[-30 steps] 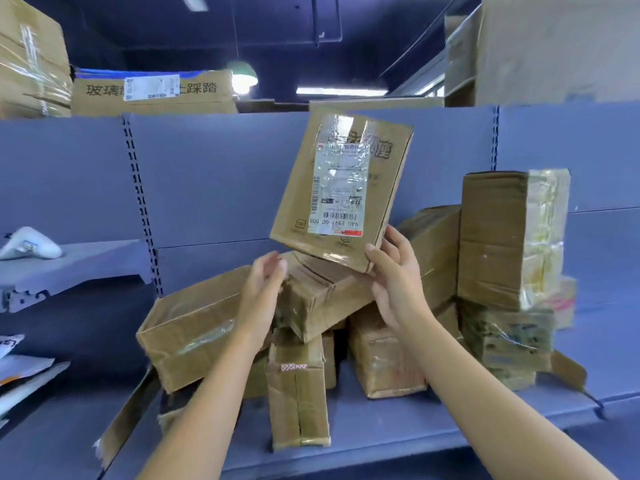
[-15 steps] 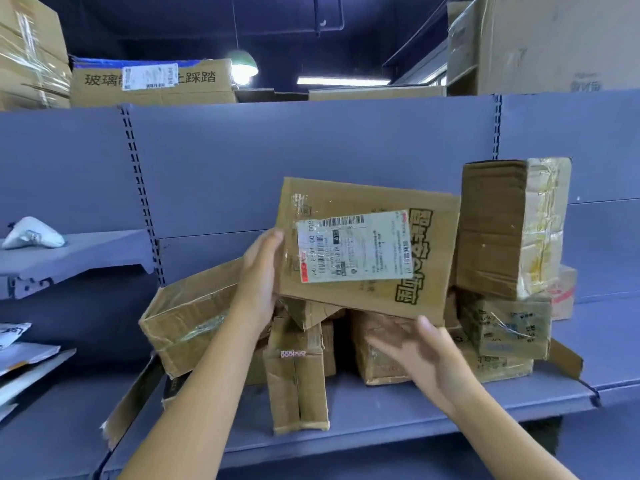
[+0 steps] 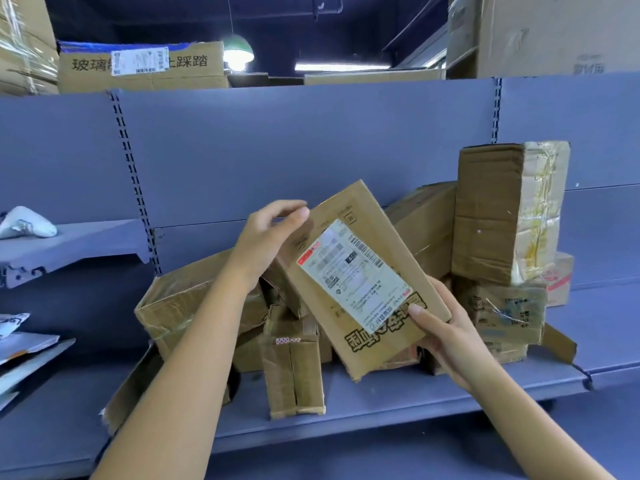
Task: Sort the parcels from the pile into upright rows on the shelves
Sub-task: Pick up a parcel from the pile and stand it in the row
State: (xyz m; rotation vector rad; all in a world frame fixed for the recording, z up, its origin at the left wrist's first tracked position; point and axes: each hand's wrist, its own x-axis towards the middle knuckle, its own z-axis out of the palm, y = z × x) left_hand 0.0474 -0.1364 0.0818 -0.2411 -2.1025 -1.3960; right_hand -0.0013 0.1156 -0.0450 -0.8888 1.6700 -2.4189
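A flat cardboard parcel (image 3: 377, 233) with a white shipping label hangs tilted in front of the pile. My right hand (image 3: 446, 334) grips its lower right edge, thumb pressed on the label. My left hand (image 3: 266, 237) touches the parcel's upper left corner with curled fingers. Behind it lies the pile of brown parcels (image 3: 194, 296) on the blue shelf (image 3: 381, 407). A narrow taped parcel (image 3: 294, 368) stands at the pile's front. One tall parcel (image 3: 498, 209) stands upright on a smaller box (image 3: 505, 313) at the right.
A white object (image 3: 24, 223) lies on a short shelf (image 3: 79, 240) at the left. Flat mailers (image 3: 20, 348) sit at the lower left. Large cartons (image 3: 142, 67) line the top of the rack. A loose cardboard flap (image 3: 128, 386) leans at the shelf's left edge.
The flat parcel has come down from high and been turned, its label now tilted diagonally. My right hand has regripped its lower right edge; my left hand has moved to its upper corner.
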